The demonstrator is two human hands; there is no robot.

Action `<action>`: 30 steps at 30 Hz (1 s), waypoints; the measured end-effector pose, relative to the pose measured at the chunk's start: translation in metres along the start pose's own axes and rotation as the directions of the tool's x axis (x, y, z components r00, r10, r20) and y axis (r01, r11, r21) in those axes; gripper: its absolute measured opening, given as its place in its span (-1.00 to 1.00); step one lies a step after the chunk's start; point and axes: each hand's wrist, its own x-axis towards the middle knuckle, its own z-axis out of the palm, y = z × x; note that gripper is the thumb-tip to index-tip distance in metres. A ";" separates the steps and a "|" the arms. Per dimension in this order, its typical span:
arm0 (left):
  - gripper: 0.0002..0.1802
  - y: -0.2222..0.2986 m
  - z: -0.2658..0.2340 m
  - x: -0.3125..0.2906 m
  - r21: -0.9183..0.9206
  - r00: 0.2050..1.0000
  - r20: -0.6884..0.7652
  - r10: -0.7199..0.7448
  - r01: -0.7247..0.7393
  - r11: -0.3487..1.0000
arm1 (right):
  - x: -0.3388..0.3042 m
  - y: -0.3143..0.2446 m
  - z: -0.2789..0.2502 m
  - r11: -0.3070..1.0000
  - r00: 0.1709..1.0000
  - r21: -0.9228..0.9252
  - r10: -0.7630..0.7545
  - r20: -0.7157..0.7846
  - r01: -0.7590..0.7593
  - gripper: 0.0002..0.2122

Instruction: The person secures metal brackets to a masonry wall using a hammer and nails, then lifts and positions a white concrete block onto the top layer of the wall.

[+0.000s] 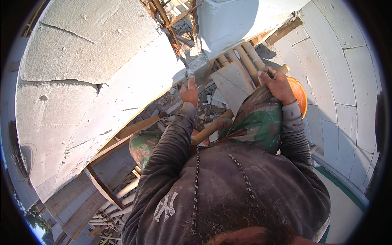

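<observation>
My left hand (190, 93) reaches forward, index finger stretched out to the mortar-smeared joint (197, 65) at the end of the pale block wall (106, 73). Its other fingers look curled, and nothing shows in them. Whether the fingertip touches the mortar is unclear. My right hand (279, 86) lies over my bent knee in camouflage trousers (259, 116), fingers loosely bent and holding nothing visible. Close behind that hand, a bamboo pole's end (285, 68) sticks out. Beside the right wrist is a rounded orange object (300, 96), partly hidden.
Rusty reinforcing bars (163, 16) rise beyond the joint, beside a white block pillar (228, 24). Below lie rubble (204, 108), a wooden board (232, 83) and bamboo poles (247, 57). Timber planks (104, 188) stand at left; another block wall (326, 81) curves along the right.
</observation>
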 end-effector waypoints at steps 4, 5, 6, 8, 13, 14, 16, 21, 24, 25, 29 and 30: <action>-0.32 0.002 0.003 -0.003 0.003 1.000 -0.012 -0.007 0.007 1.000 | -0.001 -0.001 0.000 1.000 1.000 -0.014 0.015 -0.003 -0.015 -0.69; -0.29 0.002 0.002 -0.003 0.019 1.000 -0.005 -0.011 0.011 1.000 | -0.002 -0.002 0.001 1.000 1.000 -0.004 0.015 -0.002 -0.015 -0.68; -0.27 0.001 -0.001 0.000 0.033 1.000 0.000 -0.012 0.012 0.999 | -0.002 -0.004 0.001 1.000 1.000 0.007 0.011 0.000 -0.011 -0.68; -0.20 -0.004 -0.005 0.004 0.045 1.000 -0.012 -0.028 0.029 0.999 | -0.002 -0.006 0.002 1.000 1.000 -0.002 -0.005 -0.005 0.005 -0.68; 0.06 -0.008 -0.006 0.010 0.116 0.998 0.035 -0.043 0.039 0.993 | 0.000 -0.001 0.001 0.999 1.000 -0.036 -0.021 -0.015 0.020 -0.66; 0.10 -0.012 -0.008 0.010 0.163 0.999 0.042 -0.028 0.021 0.986 | -0.001 0.001 0.002 0.999 1.000 -0.046 -0.012 -0.012 0.011 -0.67; 0.17 -0.023 -0.019 0.023 0.249 0.999 -0.021 0.047 -0.040 0.968 | 0.004 -0.005 0.006 0.998 0.999 -0.057 -0.040 -0.001 0.040 -0.67; 0.23 -0.031 -0.052 0.040 0.230 0.984 -0.079 0.162 -0.140 0.963 | 0.011 -0.025 0.019 0.985 0.995 -0.144 -0.086 0.045 0.092 -0.67; 0.22 -0.018 -0.046 0.033 0.219 0.987 -0.066 0.148 -0.130 0.967 | 0.014 -0.022 0.017 0.970 0.989 -0.196 -0.128 0.079 0.141 -0.66; 0.22 0.005 -0.018 0.003 0.174 0.997 -0.083 0.012 0.003 0.985 | 0.010 -0.012 0.007 0.973 0.993 -0.210 -0.076 0.086 0.093 -0.66; 0.24 -0.007 -0.044 -0.006 0.058 0.986 -0.161 0.040 -0.031 0.998 | 0.015 -0.023 0.012 0.976 0.972 -0.188 -0.069 0.224 0.113 -0.65; 0.24 -0.009 -0.041 -0.010 0.094 0.980 -0.197 0.027 -0.009 0.996 | 0.015 -0.015 0.010 1.000 0.977 -0.009 0.001 0.211 0.001 -0.65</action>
